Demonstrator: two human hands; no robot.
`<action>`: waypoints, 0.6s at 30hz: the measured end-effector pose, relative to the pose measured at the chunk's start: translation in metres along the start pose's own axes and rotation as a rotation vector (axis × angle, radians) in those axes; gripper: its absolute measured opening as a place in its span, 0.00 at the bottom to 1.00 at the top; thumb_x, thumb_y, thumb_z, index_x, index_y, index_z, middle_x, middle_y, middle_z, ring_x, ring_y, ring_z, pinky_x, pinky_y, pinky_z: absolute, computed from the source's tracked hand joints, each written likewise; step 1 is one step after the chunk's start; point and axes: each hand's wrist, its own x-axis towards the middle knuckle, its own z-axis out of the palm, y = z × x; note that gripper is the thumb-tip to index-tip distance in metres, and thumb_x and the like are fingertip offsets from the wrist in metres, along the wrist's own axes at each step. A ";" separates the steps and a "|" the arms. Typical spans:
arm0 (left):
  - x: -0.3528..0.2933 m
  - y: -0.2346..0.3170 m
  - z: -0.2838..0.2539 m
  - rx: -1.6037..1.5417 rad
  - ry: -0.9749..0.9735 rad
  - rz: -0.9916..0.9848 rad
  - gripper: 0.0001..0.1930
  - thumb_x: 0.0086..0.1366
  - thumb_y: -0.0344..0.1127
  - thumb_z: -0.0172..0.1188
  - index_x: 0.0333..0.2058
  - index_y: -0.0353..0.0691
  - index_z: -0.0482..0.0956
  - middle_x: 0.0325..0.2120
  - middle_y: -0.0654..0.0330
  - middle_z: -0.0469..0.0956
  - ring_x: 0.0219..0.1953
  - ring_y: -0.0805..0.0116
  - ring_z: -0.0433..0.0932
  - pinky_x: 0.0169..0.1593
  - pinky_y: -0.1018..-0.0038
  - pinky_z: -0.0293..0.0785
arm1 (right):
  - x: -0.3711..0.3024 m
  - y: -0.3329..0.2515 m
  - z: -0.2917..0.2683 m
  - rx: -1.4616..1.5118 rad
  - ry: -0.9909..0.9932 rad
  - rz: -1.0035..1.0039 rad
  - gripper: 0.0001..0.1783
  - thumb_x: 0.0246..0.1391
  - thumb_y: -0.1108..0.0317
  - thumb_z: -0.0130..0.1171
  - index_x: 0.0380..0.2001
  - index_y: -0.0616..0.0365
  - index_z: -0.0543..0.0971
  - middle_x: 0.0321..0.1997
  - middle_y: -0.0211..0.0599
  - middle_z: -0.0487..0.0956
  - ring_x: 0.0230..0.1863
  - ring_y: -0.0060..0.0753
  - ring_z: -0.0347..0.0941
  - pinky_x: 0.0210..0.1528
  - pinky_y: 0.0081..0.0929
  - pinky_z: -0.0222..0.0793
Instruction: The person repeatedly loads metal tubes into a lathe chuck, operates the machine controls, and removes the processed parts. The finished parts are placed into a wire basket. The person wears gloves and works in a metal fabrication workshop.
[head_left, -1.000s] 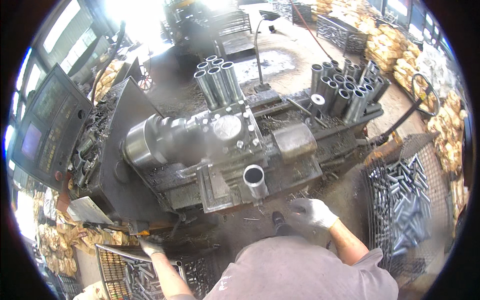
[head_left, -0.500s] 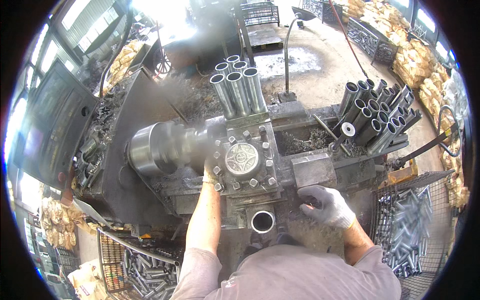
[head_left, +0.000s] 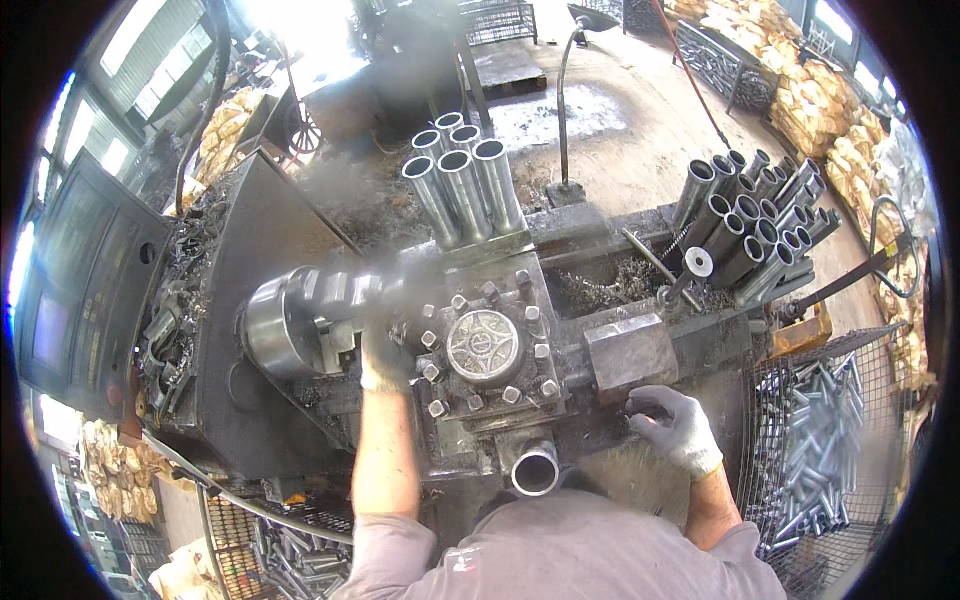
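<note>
My left hand (head_left: 388,360), in a pale work glove, reaches between the lathe chuck (head_left: 275,325) and the square tool post (head_left: 530,375). A blur covers its fingers, and whatever they touch there is hidden. The chuck's stepped jaws (head_left: 335,290) show clearly. My right hand (head_left: 685,432), also gloved, is curled in front of the steel block (head_left: 632,355) at the right of the tool post. Its fingers bend around a dark spot that I cannot make out. Just in front of the tool post, an open-ended metal tube (head_left: 535,470) points toward me.
Several steel tubes (head_left: 455,190) stand behind the tool post. More tubes (head_left: 760,225) lean in a bunch at the right. Wire baskets of metal tubes stand at the front right (head_left: 820,450) and front left (head_left: 295,555). Metal chips (head_left: 610,285) lie on the lathe bed.
The chuck, smeared by spinning before, now shows distinct jaws. My left hand has moved left and up toward it. My right hand has shifted slightly right. The view has tilted a little.
</note>
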 end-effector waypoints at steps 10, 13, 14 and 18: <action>0.034 0.141 0.168 0.862 -0.314 0.503 0.35 0.70 0.74 0.57 0.30 0.43 0.83 0.29 0.58 0.85 0.32 0.64 0.85 0.42 0.66 0.82 | 0.000 -0.013 0.001 -0.058 0.069 -0.049 0.24 0.54 0.70 0.74 0.55 0.62 0.84 0.48 0.44 0.89 0.47 0.30 0.86 0.53 0.30 0.80; 0.105 0.199 0.113 1.144 0.081 0.307 0.36 0.68 0.75 0.57 0.39 0.42 0.84 0.36 0.54 0.87 0.37 0.64 0.85 0.50 0.65 0.81 | -0.004 -0.019 -0.002 -0.040 0.094 0.000 0.24 0.53 0.69 0.74 0.54 0.62 0.85 0.48 0.45 0.89 0.47 0.32 0.87 0.52 0.31 0.81; 0.135 0.211 0.070 1.526 0.092 0.263 0.34 0.68 0.71 0.59 0.45 0.40 0.83 0.42 0.51 0.86 0.43 0.60 0.85 0.53 0.63 0.80 | -0.006 -0.027 -0.006 -0.074 0.057 -0.035 0.24 0.53 0.69 0.74 0.53 0.62 0.85 0.48 0.45 0.89 0.47 0.34 0.87 0.51 0.31 0.81; 0.145 0.180 0.069 2.251 0.247 0.272 0.40 0.67 0.65 0.64 0.65 0.38 0.78 0.61 0.38 0.80 0.64 0.42 0.79 0.68 0.61 0.75 | -0.007 -0.060 -0.033 -0.169 0.063 -0.353 0.22 0.51 0.72 0.74 0.50 0.63 0.85 0.48 0.49 0.88 0.46 0.42 0.88 0.50 0.32 0.82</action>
